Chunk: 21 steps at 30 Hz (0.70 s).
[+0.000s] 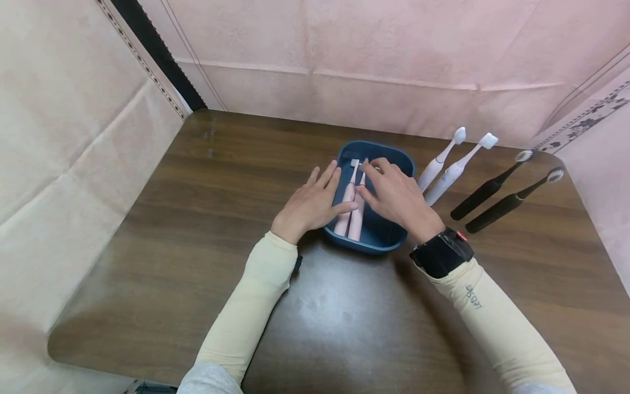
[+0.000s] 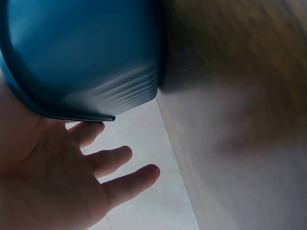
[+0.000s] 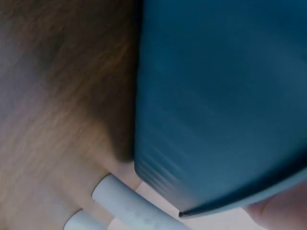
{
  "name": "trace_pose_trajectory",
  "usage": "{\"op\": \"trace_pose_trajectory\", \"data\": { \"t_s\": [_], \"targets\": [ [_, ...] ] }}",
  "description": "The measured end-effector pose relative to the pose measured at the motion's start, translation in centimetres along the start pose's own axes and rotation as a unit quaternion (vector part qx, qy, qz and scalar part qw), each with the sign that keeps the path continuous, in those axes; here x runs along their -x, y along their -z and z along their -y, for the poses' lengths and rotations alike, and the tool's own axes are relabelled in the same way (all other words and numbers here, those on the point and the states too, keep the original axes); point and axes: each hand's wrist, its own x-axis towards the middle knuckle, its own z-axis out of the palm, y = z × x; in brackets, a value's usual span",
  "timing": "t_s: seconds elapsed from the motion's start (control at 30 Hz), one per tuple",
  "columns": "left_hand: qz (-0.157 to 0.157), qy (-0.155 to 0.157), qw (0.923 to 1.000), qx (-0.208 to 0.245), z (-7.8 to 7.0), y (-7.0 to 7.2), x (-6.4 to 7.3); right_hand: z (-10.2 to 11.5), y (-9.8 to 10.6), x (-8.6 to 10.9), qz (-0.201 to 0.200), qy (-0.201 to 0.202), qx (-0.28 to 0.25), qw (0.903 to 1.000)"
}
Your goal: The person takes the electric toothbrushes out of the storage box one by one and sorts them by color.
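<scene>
Two pink electric toothbrushes, a left one (image 1: 345,210) and a right one (image 1: 356,219), lie side by side in a dark blue plastic bin (image 1: 376,245). My left hand (image 1: 311,201) rests at the bin's left rim, fingers extended outside and thumb reaching over the toothbrushes. The left wrist view shows three of its fingers (image 2: 127,187) below the rim. My right hand (image 1: 396,194) reaches over the bin's right side. Its thumb and index finger sit apart along the right toothbrush's neck, loosely bent, and cover that brush's head.
Right of the bin, two white electric toothbrushes (image 1: 450,178) and two black ones (image 1: 497,210) lie on the brown wooden table (image 1: 197,262). Pink cloth (image 1: 384,54) hangs behind the table's far edge. The bin's outer wall (image 3: 220,96) fills much of the right wrist view.
</scene>
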Motion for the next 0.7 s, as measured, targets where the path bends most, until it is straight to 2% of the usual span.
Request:
{"op": "trace_pose_trajectory", "data": {
  "t_s": [0.2,0.4,0.7],
  "targets": [
    [0.003,-0.007,1.0000,0.005,0.1,0.0,0.0,0.1,-0.7,-0.4,0.043,-0.005,0.006,0.9990],
    [0.005,-0.007,0.9999,0.006,0.1,0.0,0.0,0.1,-1.5,-0.7,0.083,-0.024,-0.011,0.9962],
    [0.003,-0.009,0.9999,0.011,0.1,0.0,0.0,0.1,-2.3,-0.8,0.104,-0.032,-0.024,0.9938]
  ]
}}
